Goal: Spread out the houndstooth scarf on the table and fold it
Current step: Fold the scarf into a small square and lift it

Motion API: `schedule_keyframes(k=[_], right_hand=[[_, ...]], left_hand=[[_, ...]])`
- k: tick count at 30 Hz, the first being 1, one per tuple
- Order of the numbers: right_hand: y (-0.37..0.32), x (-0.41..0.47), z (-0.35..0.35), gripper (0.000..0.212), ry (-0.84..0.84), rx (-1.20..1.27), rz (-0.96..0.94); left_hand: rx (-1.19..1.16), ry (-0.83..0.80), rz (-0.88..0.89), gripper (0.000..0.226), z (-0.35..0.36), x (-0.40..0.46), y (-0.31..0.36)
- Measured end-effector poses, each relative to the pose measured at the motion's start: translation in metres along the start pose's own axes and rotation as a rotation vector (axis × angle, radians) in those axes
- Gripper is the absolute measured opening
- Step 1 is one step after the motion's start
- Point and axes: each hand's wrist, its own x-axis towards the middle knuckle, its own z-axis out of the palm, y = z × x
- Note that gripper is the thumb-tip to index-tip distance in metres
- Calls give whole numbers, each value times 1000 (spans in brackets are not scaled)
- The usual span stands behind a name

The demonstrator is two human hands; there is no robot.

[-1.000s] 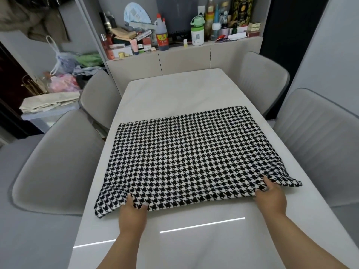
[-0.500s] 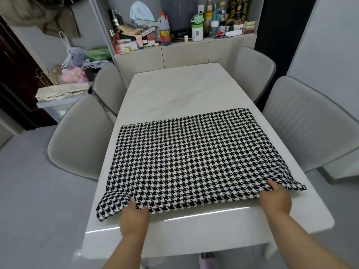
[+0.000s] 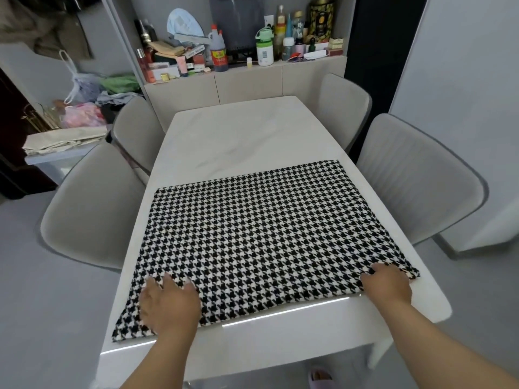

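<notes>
The black-and-white houndstooth scarf (image 3: 261, 231) lies flat as a wide rectangle on the near half of the white table (image 3: 238, 136). Its near left corner hangs slightly past the table's left edge. My left hand (image 3: 168, 304) lies flat on the scarf's near left part, fingers spread and straight. My right hand (image 3: 386, 283) rests on the near right corner, its fingers curled at the cloth's edge; whether they pinch the cloth is unclear.
Grey chairs stand on both sides: two on the left (image 3: 92, 209) and two on the right (image 3: 415, 175). A sideboard (image 3: 247, 82) crowded with bottles stands beyond the table's far end. A pink slipper (image 3: 320, 377) shows below the near table edge.
The view has pulled back from the table. My left hand slid from the near edge onto the scarf and flattened with spread fingers. My right hand stays at the right corner.
</notes>
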Motion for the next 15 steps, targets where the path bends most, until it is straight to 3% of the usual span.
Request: schedule_keyframes(k=[4, 9, 15], right_hand=[[-6, 22, -8, 26, -49, -67, 52], [-17, 73, -26, 25, -52, 45, 0], [-35, 168, -49, 24, -151, 158, -56]], left_hand=[[-7, -95, 303, 57, 24, -11, 57], [-176, -360, 611, 49, 54, -49, 145], [-173, -728, 794, 40, 105, -88, 240]])
